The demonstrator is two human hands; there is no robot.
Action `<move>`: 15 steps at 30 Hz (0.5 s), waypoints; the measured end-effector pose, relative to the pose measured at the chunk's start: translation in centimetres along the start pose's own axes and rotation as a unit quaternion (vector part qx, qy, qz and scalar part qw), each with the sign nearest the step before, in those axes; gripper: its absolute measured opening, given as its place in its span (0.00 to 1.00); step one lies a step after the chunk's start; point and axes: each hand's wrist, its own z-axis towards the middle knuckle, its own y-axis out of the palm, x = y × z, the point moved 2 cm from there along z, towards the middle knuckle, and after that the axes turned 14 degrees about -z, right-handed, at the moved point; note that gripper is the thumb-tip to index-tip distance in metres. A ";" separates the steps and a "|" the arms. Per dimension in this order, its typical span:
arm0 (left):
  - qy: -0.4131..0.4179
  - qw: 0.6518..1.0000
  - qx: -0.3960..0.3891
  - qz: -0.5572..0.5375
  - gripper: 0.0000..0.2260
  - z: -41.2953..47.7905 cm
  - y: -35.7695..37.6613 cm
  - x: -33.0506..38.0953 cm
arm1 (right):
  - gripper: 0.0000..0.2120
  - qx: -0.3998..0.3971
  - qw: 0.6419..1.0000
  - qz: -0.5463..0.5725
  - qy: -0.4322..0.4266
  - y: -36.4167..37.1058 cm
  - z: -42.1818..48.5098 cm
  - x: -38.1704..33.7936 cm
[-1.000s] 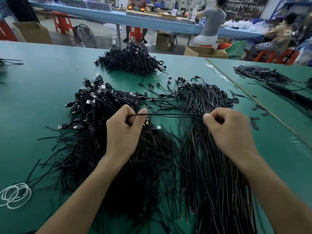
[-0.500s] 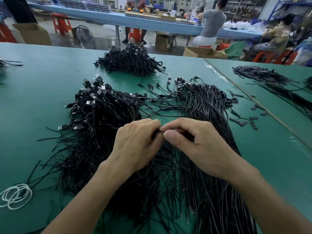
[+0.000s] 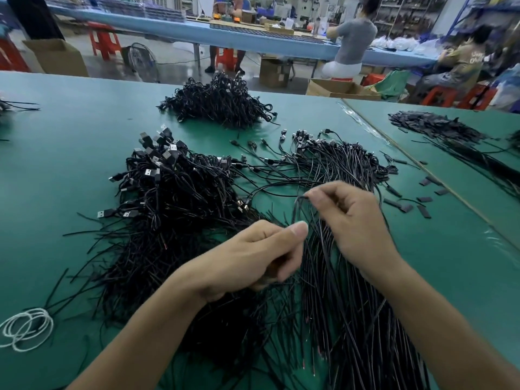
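Note:
A thin black cable [image 3: 297, 205] is folded into a loop between my hands. My right hand [image 3: 354, 220] pinches the top of the loop between thumb and forefinger. My left hand [image 3: 253, 254] grips the lower part of the same cable, thumb pressed along it. Under my hands lie two heaps of black cables on the green table [image 3: 70, 164]: a left heap with USB plugs [image 3: 168, 187] and a right heap of straighter cables [image 3: 346, 305] with small connectors at the far end.
A third tangled black cable pile [image 3: 219, 102] sits farther back. White rubber bands [image 3: 26, 327] lie at the near left. Short black sleeve pieces [image 3: 422, 201] are scattered right, beside a table seam. People work at a blue bench behind.
My hands came together from a stretched cable, then parted again. The cable is now folded into a loop, my right hand raised above my left.

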 end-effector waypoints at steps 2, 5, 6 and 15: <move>0.022 0.990 0.005 -0.141 0.22 -0.2 0.0 0.7 | 0.13 -0.100 0.995 0.002 0.002 1.1 -0.6 0.0; 0.101 0.950 0.091 -0.280 0.19 0.0 -1.1 1.2 | 0.16 -0.225 0.973 -0.050 -0.025 2.4 -2.0 -0.6; 0.130 0.933 0.122 -0.311 0.18 0.1 -1.4 1.2 | 0.14 -0.248 0.966 -0.064 -0.038 2.6 -2.4 -0.9; 0.166 0.938 0.274 0.130 0.18 0.7 -1.4 -0.4 | 0.09 -0.103 0.981 -0.125 -0.109 -0.2 -1.8 -3.4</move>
